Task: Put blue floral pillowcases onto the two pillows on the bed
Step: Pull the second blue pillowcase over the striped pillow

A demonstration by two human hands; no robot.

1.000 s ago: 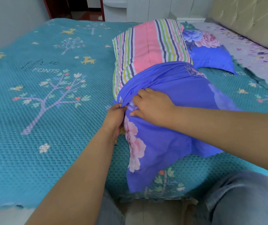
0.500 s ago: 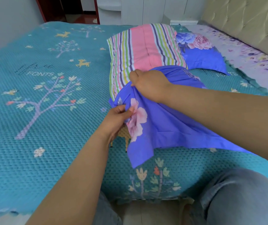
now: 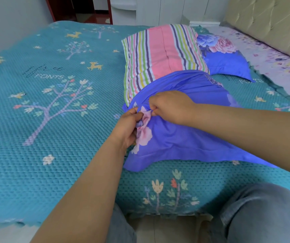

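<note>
Both hands, left (image 3: 128, 127) and right (image 3: 172, 106), pinch the blue floral cotton pillowcase (image 3: 184, 137) half-drawn over the striped pillow (image 3: 161, 55) near the bed's (image 3: 53, 172) front edge; another cased pillow (image 3: 226, 62) lies behind.

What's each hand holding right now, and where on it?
Both hands grip the blue floral pillowcase: left hand and right hand pinch bunched fabric at its left edge, beside the striped pillow.
</note>
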